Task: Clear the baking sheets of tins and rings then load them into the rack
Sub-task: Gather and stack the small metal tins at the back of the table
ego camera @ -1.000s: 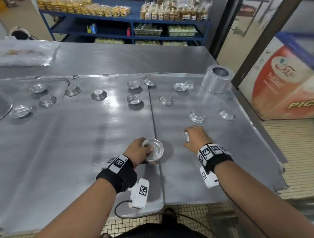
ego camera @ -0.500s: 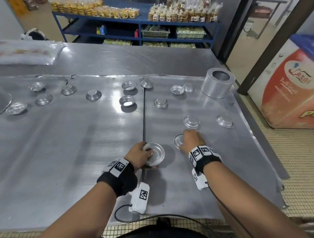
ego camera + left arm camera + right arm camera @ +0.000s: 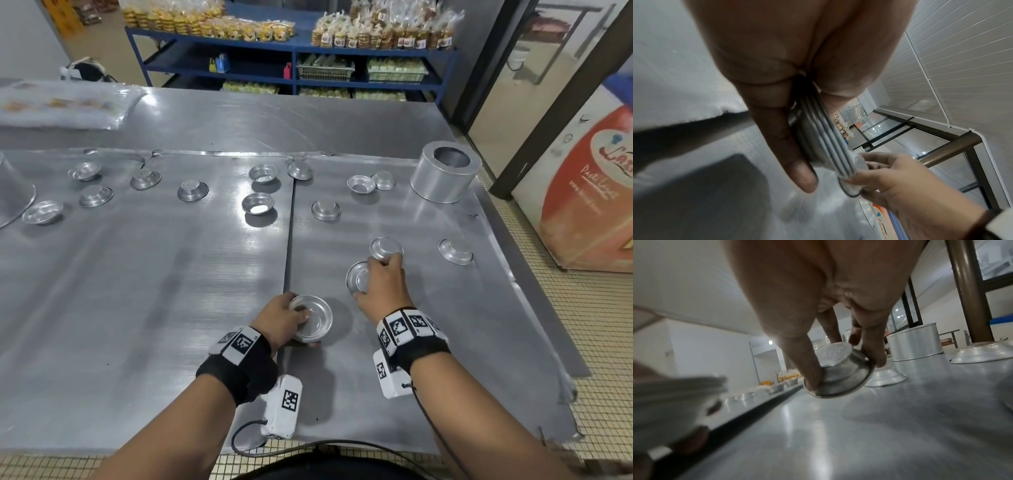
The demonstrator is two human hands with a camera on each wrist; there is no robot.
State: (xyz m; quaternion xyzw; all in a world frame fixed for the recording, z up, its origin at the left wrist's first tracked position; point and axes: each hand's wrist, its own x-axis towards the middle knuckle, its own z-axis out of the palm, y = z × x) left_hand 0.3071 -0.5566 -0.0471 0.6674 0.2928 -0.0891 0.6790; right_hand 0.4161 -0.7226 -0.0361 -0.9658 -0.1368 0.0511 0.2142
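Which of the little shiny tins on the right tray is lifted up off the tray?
The small silver tin pinched in the right hand. It hangs tilted above the right baking sheet; the other loose tins sit flat.

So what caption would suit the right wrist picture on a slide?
Right hand pinches a small upturned tin, tilted above the baking sheet.

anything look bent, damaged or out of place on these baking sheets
The right baking sheet looks battered: its near right corner is ragged and curled up, and its right edge is wavy. The small tins are scattered unevenly, some upright, some upside down. Nothing looks spilled.
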